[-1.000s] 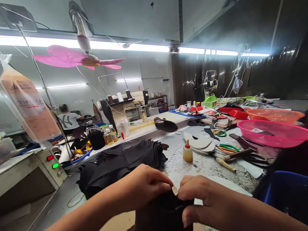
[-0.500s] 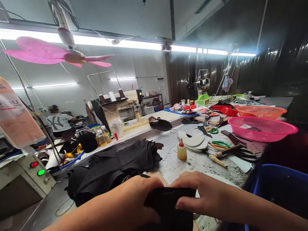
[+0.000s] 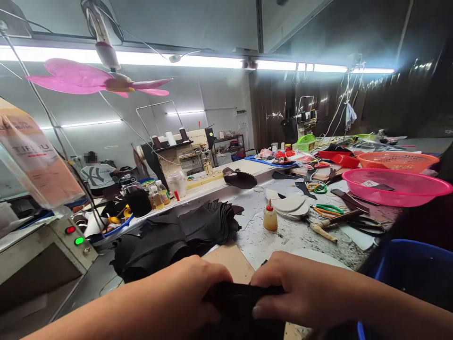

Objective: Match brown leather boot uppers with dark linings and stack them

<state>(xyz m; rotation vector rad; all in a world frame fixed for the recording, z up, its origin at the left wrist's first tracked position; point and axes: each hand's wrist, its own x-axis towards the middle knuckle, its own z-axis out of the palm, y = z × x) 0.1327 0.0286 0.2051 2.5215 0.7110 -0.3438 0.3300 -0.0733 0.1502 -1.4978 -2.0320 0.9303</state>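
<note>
A piece of black material point(image 3: 240, 309), which looks like leather or cloth, is held between both hands at the bottom of the view. My left hand point(image 3: 198, 288) grips its left side, thumb on the near face. On its right side my right hand point(image 3: 283, 288) pinches the upper edge between thumb and fingers. Beneath them a tan board point(image 3: 230, 259) lies on the bench. Just beyond, to the left, is a stack of black pieces point(image 3: 177, 231) with ragged edges. A small glue bottle point(image 3: 270, 218) with a red cap stands upright ahead of my right hand.
White rounded pieces point(image 3: 288, 203), a hammer point(image 3: 323, 231) and scissors point(image 3: 364, 225) lie to the right, near a pink basket point(image 3: 399, 193). A blue bin point(image 3: 417, 269) is at lower right. Sewing machines point(image 3: 177, 156) stand behind; a person point(image 3: 97, 172) sits far left. A pink fan point(image 3: 78, 78) hangs above.
The view has turned slightly left, so the surroundings sit further right. Both hands keep hold of the black material, whose upper edge now sits a little lower in view.
</note>
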